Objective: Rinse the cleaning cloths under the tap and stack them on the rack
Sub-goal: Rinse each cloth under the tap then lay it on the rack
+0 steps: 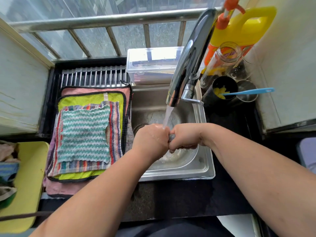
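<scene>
Over the steel sink, a grey cloth is gripped by both hands. The left hand and the right hand are clenched around it, knuckle to knuckle, so that only a small part of the cloth is exposed between them. A water stream is discharged from the tap onto the hands where they meet. To the left of the sink, a rack is loaded with four flat cloths. A teal-striped cloth is placed uppermost, on a multicoloured striped cloth, a yellow-green cloth and a pink cloth. Behind the sink, a clear plastic box is positioned; a yellow bottle is located right of the tap.
</scene>
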